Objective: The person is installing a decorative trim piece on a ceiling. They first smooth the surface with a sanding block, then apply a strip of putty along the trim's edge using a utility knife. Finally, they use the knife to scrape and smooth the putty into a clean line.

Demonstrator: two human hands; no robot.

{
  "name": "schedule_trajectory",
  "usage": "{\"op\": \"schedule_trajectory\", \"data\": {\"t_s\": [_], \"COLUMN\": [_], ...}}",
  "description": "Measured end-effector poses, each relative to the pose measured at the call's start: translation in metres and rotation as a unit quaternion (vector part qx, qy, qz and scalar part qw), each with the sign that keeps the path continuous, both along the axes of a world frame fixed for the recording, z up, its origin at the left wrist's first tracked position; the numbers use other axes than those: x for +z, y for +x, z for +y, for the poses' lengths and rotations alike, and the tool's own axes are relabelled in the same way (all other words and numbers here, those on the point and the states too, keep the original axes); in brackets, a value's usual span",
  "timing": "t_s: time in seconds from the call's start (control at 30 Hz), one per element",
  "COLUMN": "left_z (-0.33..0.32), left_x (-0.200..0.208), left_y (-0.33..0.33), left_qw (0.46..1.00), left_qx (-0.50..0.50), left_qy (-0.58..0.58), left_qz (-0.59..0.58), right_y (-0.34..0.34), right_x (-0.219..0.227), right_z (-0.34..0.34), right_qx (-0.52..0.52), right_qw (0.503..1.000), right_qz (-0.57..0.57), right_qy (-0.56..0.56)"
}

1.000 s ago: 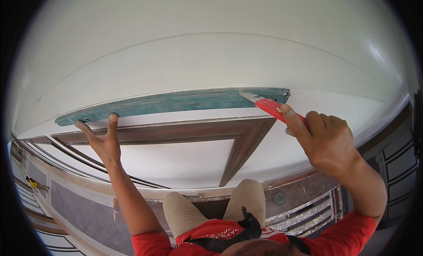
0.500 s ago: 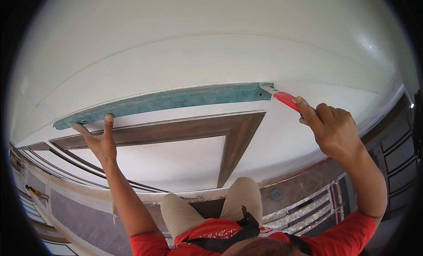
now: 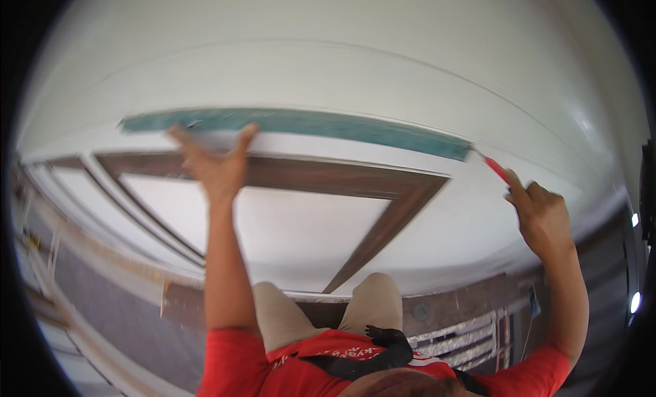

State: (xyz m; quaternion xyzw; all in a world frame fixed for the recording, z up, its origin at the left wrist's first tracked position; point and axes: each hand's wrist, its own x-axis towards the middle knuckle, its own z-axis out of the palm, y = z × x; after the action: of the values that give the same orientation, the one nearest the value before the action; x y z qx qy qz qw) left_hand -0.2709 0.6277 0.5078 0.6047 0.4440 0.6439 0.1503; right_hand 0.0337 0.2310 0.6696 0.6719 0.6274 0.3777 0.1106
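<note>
Head view: R hand (image 3: 544,219) grips red-handled blade tool (image 3: 497,171), tip now off face, at R end of long teal strip (image 3: 328,126) on white panel (image 3: 294,223), so stroke's prob. done; L hand (image 3: 217,170) spread open, near edge.

Site type: construction, at a finishing stage as seen from here; the room's use cannot be determined. Indicators: a broad, smooth white surface (image 3: 328,76), dark brown flat trim (image 3: 307,175), a long teal straightedge (image 3: 307,124), a slim red-handled hand tool (image 3: 495,169), and a speckled white slatted structure (image 3: 465,342) below.
</note>
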Motion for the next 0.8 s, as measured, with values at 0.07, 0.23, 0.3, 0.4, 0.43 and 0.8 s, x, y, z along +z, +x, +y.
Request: {"op": "schedule_trajectory", "data": {"t_s": [0.07,0.23,0.3,0.4,0.43,0.8], "left_z": [-0.010,-0.021,-0.024,-0.021,-0.020,-0.012], "left_x": [0.010,0.021,0.024,0.018,0.019,0.019], "left_y": [0.011,0.001,-0.005,-0.019,-0.014,-0.005], "left_qw": [0.998,0.997,0.996,0.997,0.998,0.994], "left_qx": [0.029,-0.010,-0.031,-0.010,-0.014,-0.074], "left_qy": [-0.031,-0.068,-0.075,-0.068,-0.060,-0.063], "left_qz": [0.049,0.034,0.026,0.030,0.025,0.042], "right_y": [-0.016,-0.115,-0.152,-0.196,-0.207,-0.275], "right_x": [0.002,0.028,0.030,0.012,0.006,-0.038], "right_z": [0.000,0.036,0.072,0.151,0.175,0.362], "right_qx": [-0.057,-0.149,0.008,0.201,0.239,0.302], "right_qw": [0.998,0.989,0.997,0.969,0.961,0.946], "right_qz": [-0.020,0.021,0.058,0.138,0.139,0.116], "right_qy": [-0.015,0.014,0.047,0.037,0.010,0.031]}}
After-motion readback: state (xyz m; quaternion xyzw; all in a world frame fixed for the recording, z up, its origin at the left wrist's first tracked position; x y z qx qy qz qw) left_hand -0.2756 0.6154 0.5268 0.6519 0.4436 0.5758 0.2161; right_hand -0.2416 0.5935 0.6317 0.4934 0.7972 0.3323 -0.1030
